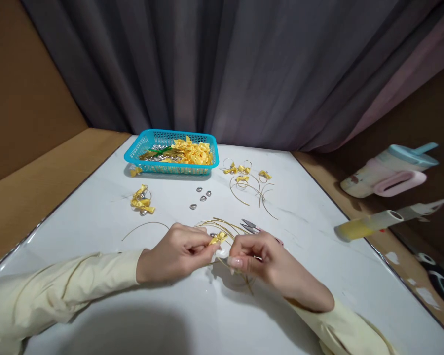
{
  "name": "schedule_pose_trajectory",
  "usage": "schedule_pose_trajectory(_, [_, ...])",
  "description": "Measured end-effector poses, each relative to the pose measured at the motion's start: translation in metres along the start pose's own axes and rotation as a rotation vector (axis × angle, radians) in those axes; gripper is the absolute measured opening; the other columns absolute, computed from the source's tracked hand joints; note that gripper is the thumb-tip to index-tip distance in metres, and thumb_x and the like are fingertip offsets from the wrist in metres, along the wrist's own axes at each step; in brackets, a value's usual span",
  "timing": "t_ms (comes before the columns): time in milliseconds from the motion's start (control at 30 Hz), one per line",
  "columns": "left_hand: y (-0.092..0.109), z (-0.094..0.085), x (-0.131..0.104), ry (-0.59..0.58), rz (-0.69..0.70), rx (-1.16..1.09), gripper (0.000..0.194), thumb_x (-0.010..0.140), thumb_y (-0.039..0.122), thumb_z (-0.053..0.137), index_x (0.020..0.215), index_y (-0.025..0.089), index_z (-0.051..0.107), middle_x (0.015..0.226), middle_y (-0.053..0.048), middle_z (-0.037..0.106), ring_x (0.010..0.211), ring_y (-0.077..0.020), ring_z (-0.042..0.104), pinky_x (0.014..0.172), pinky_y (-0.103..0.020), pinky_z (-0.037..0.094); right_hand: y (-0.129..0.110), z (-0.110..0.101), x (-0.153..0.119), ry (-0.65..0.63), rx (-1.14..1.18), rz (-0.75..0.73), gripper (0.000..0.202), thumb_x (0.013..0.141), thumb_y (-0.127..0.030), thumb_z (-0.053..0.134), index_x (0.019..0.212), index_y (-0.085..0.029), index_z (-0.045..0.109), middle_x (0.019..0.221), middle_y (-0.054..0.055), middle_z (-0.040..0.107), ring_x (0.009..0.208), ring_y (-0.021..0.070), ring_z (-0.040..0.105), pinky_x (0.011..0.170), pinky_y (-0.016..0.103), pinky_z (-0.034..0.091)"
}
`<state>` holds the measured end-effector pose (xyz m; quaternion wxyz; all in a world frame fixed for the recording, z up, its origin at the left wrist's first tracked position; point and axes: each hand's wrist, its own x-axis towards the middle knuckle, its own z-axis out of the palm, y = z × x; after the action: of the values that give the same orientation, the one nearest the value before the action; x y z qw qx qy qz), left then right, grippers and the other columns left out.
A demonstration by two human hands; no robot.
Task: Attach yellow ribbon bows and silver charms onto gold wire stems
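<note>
At the near middle of the white tabletop [299, 197], head view: your left hand [183, 254], thumb and forefinger pinched on one yellow bow [219, 237]. Your right hand [262, 256], just right of it, fingertips closed, seemingly on a thin gold wire [224, 262]; the exact contact is hard to make out. Just beyond, loose wire lengths [229, 226] and scissors [249, 227]. Farther off, four silver beads [203, 198]; left of these, a cluster of bows [142, 199]; right and far, looped bows [243, 169]. Far left of centre, a blue basket [170, 166] with yellow pieces [194, 150]. Handling notes, as judged: keep your left pinch at the bow's gathered middle, lest the soft ribbon twist; guide the springy wire with small fingertip moves, clear of the loose lengths; keep your right knuckles off the scissors.
</note>
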<state>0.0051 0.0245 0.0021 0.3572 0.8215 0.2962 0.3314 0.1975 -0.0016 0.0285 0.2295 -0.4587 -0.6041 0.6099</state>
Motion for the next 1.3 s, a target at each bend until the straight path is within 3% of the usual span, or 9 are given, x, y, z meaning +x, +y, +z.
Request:
schedule_pose_trajectory(133, [0.000, -0.001, 0.002, 0.021, -0.088, -0.018, 0.040, 0.082, 0.018, 0.046, 0.049, 0.018, 0.022, 0.048, 0.007, 0.020, 0.044, -0.0067, 0.020, 0.041, -0.023, 0.019, 0.003, 0.006, 0.000, 0.165, -0.188, -0.209, 0.020, 0.082, -0.026, 0.055, 0.065, -0.017, 0.054, 0.065, -0.001, 0.052, 0.063, 0.0122, 0.047, 0.060, 0.025, 0.036])
schedule_pose_trajectory(267, [-0.002, -0.001, 0.003, 0.014, -0.129, -0.028, 0.041, 0.083, 0.022, 0.045, 0.050, 0.018, 0.022, 0.049, 0.007, 0.020, 0.045, -0.0064, 0.019, 0.041, -0.022, 0.017, 0.008, 0.002, 0.006, 0.228, 0.105, -0.282, 0.020, 0.083, -0.028, 0.056, 0.066, -0.018, 0.053, 0.080, 0.002, 0.053, 0.077, 0.0137, 0.051, 0.072, 0.028, 0.040])
schedule_pose_trajectory(367, [-0.004, -0.001, 0.003, 0.034, -0.134, -0.009, 0.041, 0.083, 0.023, 0.045, 0.050, 0.018, 0.023, 0.050, 0.006, 0.020, 0.046, -0.0066, 0.019, 0.041, -0.023, 0.017, 0.012, 0.001, 0.010, 0.096, 0.417, -0.146, 0.020, 0.084, -0.030, 0.054, 0.069, -0.017, 0.049, 0.052, -0.006, 0.040, 0.047, 0.0072, 0.036, 0.051, 0.022, 0.035])
schedule_pose_trajectory(467, [-0.004, -0.002, 0.004, 0.066, -0.137, -0.001, 0.041, 0.083, 0.023, 0.046, 0.050, 0.018, 0.022, 0.050, 0.006, 0.019, 0.045, -0.0069, 0.018, 0.041, -0.023, 0.017, 0.015, 0.001, 0.012, -0.024, 0.522, -0.035, 0.021, 0.086, -0.033, 0.052, 0.072, -0.017, 0.046, 0.044, -0.011, 0.026, 0.039, 0.0038, 0.012, 0.039, 0.018, 0.016])
schedule_pose_trajectory(600, [-0.001, -0.005, 0.008, 0.101, -0.208, -0.020, 0.042, 0.082, 0.026, 0.046, 0.047, 0.018, 0.024, 0.045, 0.007, 0.017, 0.041, -0.0063, 0.017, 0.039, -0.022, 0.016, 0.018, 0.008, 0.009, 0.105, 0.160, -0.138, 0.016, 0.090, -0.033, 0.044, 0.084, -0.019, 0.042, 0.052, -0.008, 0.038, 0.043, 0.0066, 0.025, 0.042, 0.019, 0.020])
schedule_pose_trajectory(767, [0.003, -0.005, 0.009, 0.077, -0.334, -0.139, 0.040, 0.083, 0.029, 0.046, 0.047, 0.018, 0.033, 0.042, 0.008, 0.021, 0.039, -0.0056, 0.022, 0.037, -0.021, 0.017, 0.025, 0.027, 0.004, 0.309, -0.549, -0.285, 0.021, 0.093, -0.029, 0.036, 0.109, -0.016, 0.041, 0.049, -0.009, 0.035, 0.040, 0.0102, 0.031, 0.043, 0.021, 0.022])
schedule_pose_trajectory(933, [0.004, -0.001, 0.007, 0.075, -0.368, -0.157, 0.039, 0.082, 0.030, 0.048, 0.048, 0.016, 0.035, 0.045, 0.008, 0.020, 0.043, -0.0058, 0.020, 0.039, -0.020, 0.017, 0.035, 0.036, 0.010, 0.531, -1.122, -0.473, 0.027, 0.097, -0.031, 0.026, 0.088, -0.015, 0.046, 0.040, -0.007, 0.040, 0.029, 0.0105, 0.031, 0.037, 0.023, 0.012])
schedule_pose_trajectory(1067, [0.004, -0.001, 0.007, 0.056, -0.424, -0.211, 0.043, 0.082, 0.031, 0.048, 0.046, 0.018, 0.029, 0.039, 0.009, 0.022, 0.038, -0.0048, 0.021, 0.037, -0.020, 0.016, 0.039, 0.035, 0.014, 0.624, -1.334, -0.579, 0.028, 0.097, -0.025, 0.024, 0.077, -0.018, 0.042, 0.038, -0.006, 0.044, 0.027, 0.0112, 0.035, 0.037, 0.025, 0.010])
schedule_pose_trajectory(1300, [0.004, 0.000, 0.005, 0.009, -0.510, -0.263, 0.047, 0.084, 0.034, 0.049, 0.044, 0.017, 0.033, 0.030, 0.008, 0.030, 0.031, -0.0046, 0.028, 0.034, -0.018, 0.022, 0.039, 0.036, 0.012, 0.525, -1.435, -0.554, 0.021, 0.096, -0.018, 0.026, 0.083, -0.016, 0.043, 0.039, -0.005, 0.047, 0.028, 0.0135, 0.039, 0.038, 0.027, 0.010])
